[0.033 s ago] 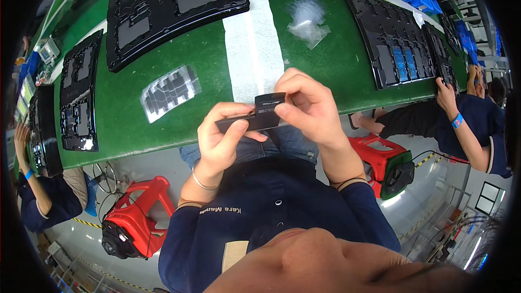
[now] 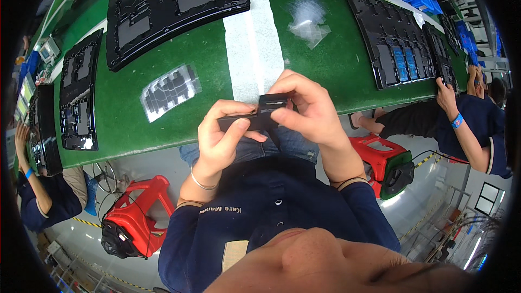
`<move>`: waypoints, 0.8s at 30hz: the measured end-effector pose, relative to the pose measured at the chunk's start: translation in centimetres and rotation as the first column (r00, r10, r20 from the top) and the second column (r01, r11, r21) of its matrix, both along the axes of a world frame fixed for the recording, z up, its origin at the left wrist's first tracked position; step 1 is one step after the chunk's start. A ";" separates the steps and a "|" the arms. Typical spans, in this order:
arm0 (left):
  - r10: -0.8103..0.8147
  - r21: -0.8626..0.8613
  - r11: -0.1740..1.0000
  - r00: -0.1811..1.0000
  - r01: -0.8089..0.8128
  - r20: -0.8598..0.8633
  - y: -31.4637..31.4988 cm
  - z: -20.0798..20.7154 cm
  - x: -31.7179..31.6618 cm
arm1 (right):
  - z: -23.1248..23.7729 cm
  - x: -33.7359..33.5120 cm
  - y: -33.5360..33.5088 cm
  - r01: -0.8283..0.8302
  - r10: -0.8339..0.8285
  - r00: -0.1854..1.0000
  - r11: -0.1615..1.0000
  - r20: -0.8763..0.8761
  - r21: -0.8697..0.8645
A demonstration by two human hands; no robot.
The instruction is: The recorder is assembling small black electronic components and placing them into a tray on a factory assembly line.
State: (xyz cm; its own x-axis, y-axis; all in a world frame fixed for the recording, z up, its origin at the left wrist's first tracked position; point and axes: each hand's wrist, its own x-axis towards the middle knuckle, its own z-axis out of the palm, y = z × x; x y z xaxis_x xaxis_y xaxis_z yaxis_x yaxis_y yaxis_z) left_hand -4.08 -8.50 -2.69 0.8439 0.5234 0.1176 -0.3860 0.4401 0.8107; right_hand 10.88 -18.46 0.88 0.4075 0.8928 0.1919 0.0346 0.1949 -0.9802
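In front of my body, near the table's front edge, I hold a small black L-shaped plastic piece point(image 2: 266, 113) with both hands. My left hand point(image 2: 220, 133) pinches its long flat end between thumb and fingers. At the raised end, my right hand point(image 2: 306, 111) has its thumb on the near face and fingers behind it. The fingers hide parts of the piece, so I cannot tell its exact kind. On the table to the left lies a clear sheet of black die-cut stickers point(image 2: 171, 93).
Stacked black molded trays point(image 2: 179, 19) stand at the far left, with another tray point(image 2: 80, 92) beside them. A tray with blue pieces point(image 2: 388, 40) is at the right. Clear film scraps point(image 2: 309, 21) lie farther back. Co-workers sit at both sides; red stools point(image 2: 144, 211) stand below.
The black piece's raised end has shifted slightly right and turned a little. My right fingers have moved slightly with it; my left hand stays nearly in place.
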 end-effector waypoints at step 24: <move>0.077 -0.118 0.989 0.995 -0.085 -0.070 -0.1 0.0 0.4 | -1.5 0.4 0.3 -0.001 -0.016 0.988 0.994 0.156 0.110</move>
